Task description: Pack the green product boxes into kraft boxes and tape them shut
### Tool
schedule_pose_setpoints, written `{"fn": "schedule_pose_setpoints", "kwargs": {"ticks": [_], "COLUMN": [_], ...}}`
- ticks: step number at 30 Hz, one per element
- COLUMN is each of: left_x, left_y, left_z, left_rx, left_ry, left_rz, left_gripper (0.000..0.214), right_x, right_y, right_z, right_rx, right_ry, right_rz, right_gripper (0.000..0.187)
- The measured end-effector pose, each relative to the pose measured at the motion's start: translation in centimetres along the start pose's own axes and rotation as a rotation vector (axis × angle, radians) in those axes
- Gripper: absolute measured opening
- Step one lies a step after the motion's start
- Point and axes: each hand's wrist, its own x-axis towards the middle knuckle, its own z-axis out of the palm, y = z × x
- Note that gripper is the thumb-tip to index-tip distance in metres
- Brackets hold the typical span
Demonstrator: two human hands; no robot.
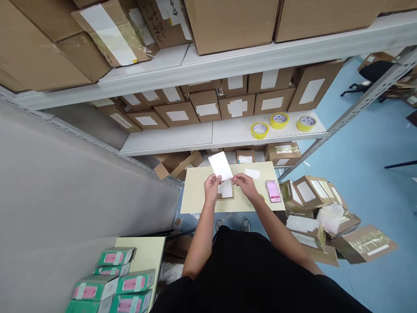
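Note:
A white sheet, looking like a paper label, is held tilted above the small table. My left hand is closed on its lower left edge, thumb on top. With fingertips pinched together, my right hand grips its lower right corner. Under the sheet lies a small cardboard box with a white paper on its top, partly hidden by the sheet and my left hand. Another white slip lies to the right, beyond my right hand. A pink phone-like object rests near the table's right edge.
Shelves ahead carry many labelled cartons and yellow tape rolls. Cardboard boxes are piled on the floor at right. Green boxes stand on a side table at lower left. A grey wall bounds the left.

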Motion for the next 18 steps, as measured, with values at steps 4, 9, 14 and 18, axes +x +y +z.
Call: {"fn": "schedule_pose_setpoints", "kwargs": {"ticks": [4, 9, 14, 18], "left_x": [-0.5, -1.0, -1.5, -2.3], "left_y": [0.7, 0.9, 1.4, 3.1], "left_z": [0.2, 0.3, 0.2, 0.1], "left_rx": [-0.077, -0.153, 0.032, 0.158], "left_ry": [0.001, 0.004, 0.136, -0.081], "left_rz": [-0.015, -0.041, 0.062, 0.212], "left_gripper": [0.048, 0.046, 0.062, 0.030], "right_x": [-0.2, -0.8, -1.3, -1.6], "right_y": [-0.4, -1.0, -1.5, -1.7], "right_z": [0.3, 0.7, 0.9, 1.2], "right_rx": [0.034, 0.061, 0.070, 0.025], "right_ry": [0.019, 0.009, -0.040, -0.053], "right_rz": [0.006, -0.013, -0.036, -0.068], "right_gripper": [0.028, 0.027, 0.028, 0.032]}}
